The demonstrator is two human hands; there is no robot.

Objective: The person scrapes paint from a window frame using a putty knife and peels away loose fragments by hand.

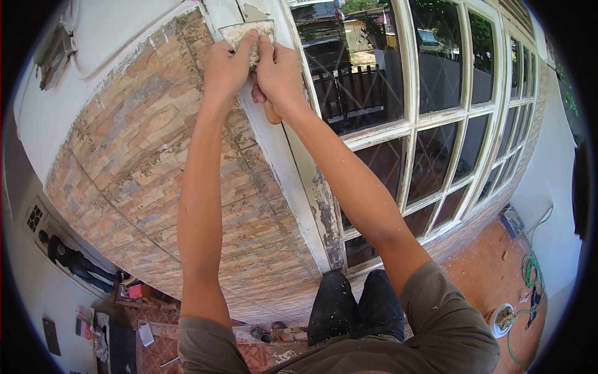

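Note:
A scraper (256,28) with a wide, paint-smeared blade lies against the upper part of a white window frame (274,149). My right hand (281,75) grips it, and the wooden handle sticks out below the palm. On the blade's left side my left hand (225,70) is closed, thumb pressed on the face of the blade and the other fingers partly hidden. Peeling paint and bare dark patches show on the frame post (325,209) lower down.
Stone-pattern tiles (162,143) cover the wall on the left. Glazed panes (439,62) with white bars are at the right. On the orange floor are a bucket (500,320) and a green hose (531,271). Another person (78,262) is at the far left.

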